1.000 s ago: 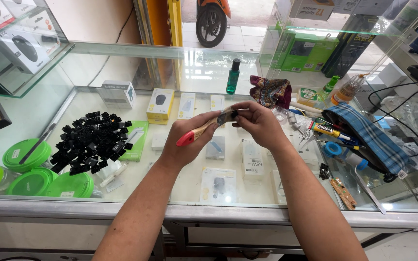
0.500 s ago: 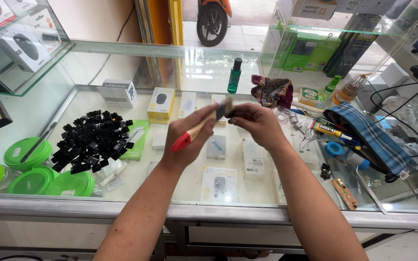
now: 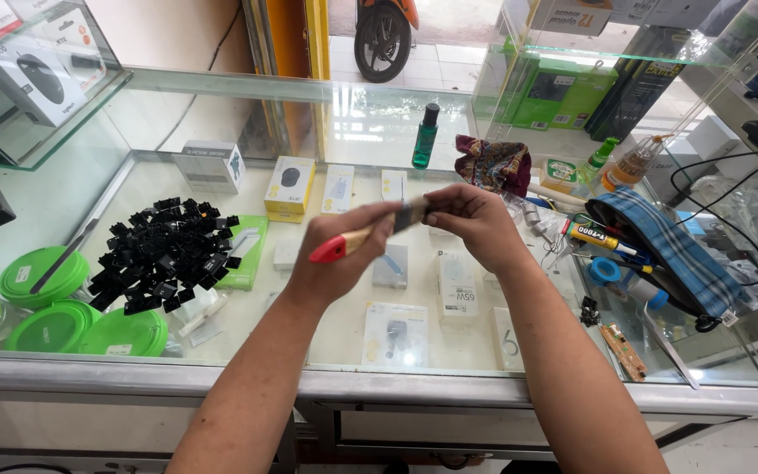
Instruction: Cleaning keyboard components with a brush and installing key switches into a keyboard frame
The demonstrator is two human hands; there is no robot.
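Two hands meet above the glass counter (image 3: 247, 351): my left hand (image 3: 344, 250) has a closed grip on the red-handled brush (image 3: 357, 239), and my right hand (image 3: 471, 219) pinches something small at its bristles, hidden by my fingers. Best to keep the brush steady, strokes short, clear of the pile of black parts (image 3: 164, 254).

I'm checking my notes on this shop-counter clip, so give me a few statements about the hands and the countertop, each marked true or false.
1. The left hand holds a small brush with a red-tipped handle. True.
2. The right hand rests flat on the glass counter. False: it is raised, fingers at the brush's bristle end.
3. A pile of small black parts lies left of the hands. True.
4. The green bottle lies on its side. False: it stands upright.
5. Green round lids sit at the counter's left edge. True.
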